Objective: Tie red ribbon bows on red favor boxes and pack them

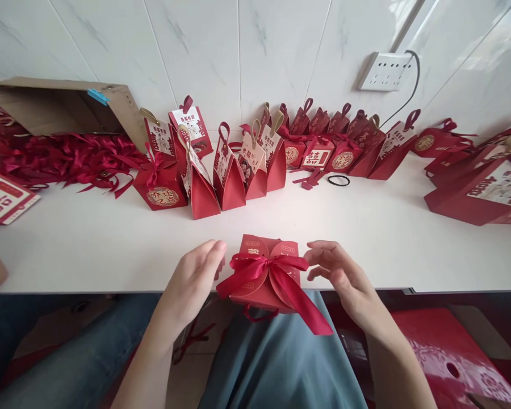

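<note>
A small red gift box (264, 253) with a red ribbon bow (267, 270) tied across its top sits at the near edge of the white table (366, 238), partly over my lap. My left hand (193, 281) is at the box's left side, fingers together, fingertips touching the bow's left loop. My right hand (338, 275) hovers just right of the box, fingers loosely curled and apart, holding nothing. One ribbon tail hangs down toward my knees.
Several finished red gift boxes (230, 176) stand in a row along the tiled wall. A pile of red ribbons (68, 159) and a cardboard box (59, 105) lie at the left. A black hair band (338, 180) is mid-table. A wall socket (385, 71) is above.
</note>
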Demonstrator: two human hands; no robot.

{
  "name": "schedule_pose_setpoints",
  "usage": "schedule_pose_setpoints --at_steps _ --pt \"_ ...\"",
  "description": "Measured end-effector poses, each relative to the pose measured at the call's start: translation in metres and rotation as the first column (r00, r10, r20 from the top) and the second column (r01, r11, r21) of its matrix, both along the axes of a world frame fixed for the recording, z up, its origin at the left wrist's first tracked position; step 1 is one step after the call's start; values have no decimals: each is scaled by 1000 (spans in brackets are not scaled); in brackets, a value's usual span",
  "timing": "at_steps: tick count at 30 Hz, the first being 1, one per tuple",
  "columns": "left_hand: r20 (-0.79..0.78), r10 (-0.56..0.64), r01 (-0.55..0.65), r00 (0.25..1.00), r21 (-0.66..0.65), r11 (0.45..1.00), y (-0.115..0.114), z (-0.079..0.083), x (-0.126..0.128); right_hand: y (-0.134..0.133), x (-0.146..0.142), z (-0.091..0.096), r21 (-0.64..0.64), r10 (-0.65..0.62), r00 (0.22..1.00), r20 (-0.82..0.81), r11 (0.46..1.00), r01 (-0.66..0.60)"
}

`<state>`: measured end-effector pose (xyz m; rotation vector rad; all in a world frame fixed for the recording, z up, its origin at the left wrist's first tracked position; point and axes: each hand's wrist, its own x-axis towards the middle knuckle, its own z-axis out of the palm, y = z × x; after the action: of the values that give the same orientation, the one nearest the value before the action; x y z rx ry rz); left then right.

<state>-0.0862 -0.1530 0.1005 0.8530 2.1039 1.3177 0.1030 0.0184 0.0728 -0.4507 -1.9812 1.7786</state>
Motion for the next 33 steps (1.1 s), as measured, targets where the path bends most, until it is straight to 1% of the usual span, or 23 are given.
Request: schedule_pose_setpoints --at_steps 2,3,5,8,10,12,15,17,20,22,24,25,26,27,28,29,30,31,32,33 --pt "71 -75 77 995 -26 997 5 2 5 -9 -7 7 27 -111 991 80 994 109" --pt "114 -101 104 988 -20 994 7 3 6 -13 -10 9 44 -145 982 123 989 141" --pt "180 -125 126 976 4 992 9 4 8 -22 -17 14 51 -178 968 177 984 171" --pt "221 -130 115 966 79 990 10 1 9 -30 -25 18 14 -190 969 160 982 191" --pt "248 -135 98 959 154 983 9 -3 9 -30 -28 17 -40 -172 979 108 983 177" --pt "307 -139 70 942 226 972 9 -9 8 -28 -30 13 -117 -141 988 56 982 147" --pt "410 -154 29 899 296 955 11 -20 7 -22 -30 3 -255 -114 993 -6 961 109" --pt "444 -191 39 875 327 944 12 -27 5 -19 -30 -4 -312 -108 993 -39 946 90" --pt "466 -246 85 850 340 937 11 -33 3 -16 -29 -15 -336 -73 994 -77 941 43" --pt "483 -253 99 838 322 942 9 -35 4 -15 -28 -22 -357 -35 996 -84 934 2" --pt "478 -246 109 843 297 949 8 -35 4 -11 -27 -29 -360 8 997 -80 932 -36" --pt "447 -241 119 861 284 952 9 -34 2 -7 -27 -32 -340 17 996 -85 939 -44" --pt "385 -217 119 897 264 957 10 -33 -2 -1 -27 -33 -308 1 995 -96 951 -31" --pt "282 -152 84 947 239 967 12 -32 -8 6 -28 -34 -271 -42 994 -103 963 13" --pt "134 -38 7 990 222 975 14 -31 -16 14 -30 -33 -222 -99 990 -99 972 75" --pt "-50 121 -106 991 233 967 17 -29 -26 22 -33 -30 -161 -162 983 -82 976 147" --pt "-240 288 -220 927 275 936 21 -28 -37 30 -37 -26 -85 -225 973 -61 972 219" --pt "-398 421 -300 815 332 894 25 -27 -49 37 -44 -21 3 -278 959 -46 960 279" --pt "-518 498 -332 696 383 862 30 -27 -60 42 -52 -14 101 -315 948 -41 943 317" --pt "-605 512 -320 610 402 858 35 -28 -70 47 -63 -7 195 -340 938 -62 918 345"
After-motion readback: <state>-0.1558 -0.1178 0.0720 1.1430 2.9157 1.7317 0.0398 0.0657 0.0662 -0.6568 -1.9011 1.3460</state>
